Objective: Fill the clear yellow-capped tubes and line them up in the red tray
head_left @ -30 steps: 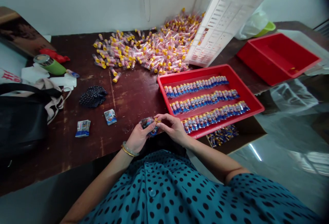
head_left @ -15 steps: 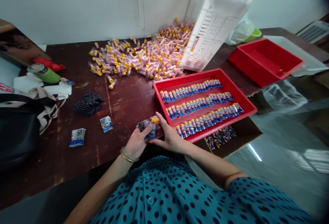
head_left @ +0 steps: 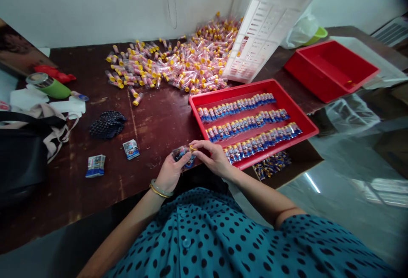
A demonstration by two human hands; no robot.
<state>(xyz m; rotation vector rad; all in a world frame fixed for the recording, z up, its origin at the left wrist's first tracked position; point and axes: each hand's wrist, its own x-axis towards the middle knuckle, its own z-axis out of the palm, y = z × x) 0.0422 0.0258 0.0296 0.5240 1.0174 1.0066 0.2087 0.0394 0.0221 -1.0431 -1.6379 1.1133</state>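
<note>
My left hand (head_left: 172, 172) is closed around some printed plastic sleeves (head_left: 179, 152) and steadies a small yellow-capped tube (head_left: 192, 148), partly hidden by the fingers. At the tube's yellow cap, my right hand (head_left: 214, 159) has its thumb and fingertips pinched together. Just right of my hands, a shallow red tray (head_left: 280, 150) holds three rows of tubes in blue printed sleeves (head_left: 245, 124). Two small piles of flat printed sleeves, one nearer (head_left: 131, 149) and one further left (head_left: 95, 165), lie on the dark table.
Loose yellow-capped tubes (head_left: 178, 67) are heaped against the wall beside a tilted white crate (head_left: 255, 44). A deep red bin (head_left: 306, 76) stands at right. Below the tray, a cardboard box (head_left: 302, 165) holds small pieces. A dark cloth (head_left: 108, 124), green cup (head_left: 55, 89) and black bag (head_left: 21, 163) are left.
My right hand's fingers have gone from spread beside the tube to pinching at its yellow cap. The view has shifted slightly. My left hand keeps its hold on the sleeves.
</note>
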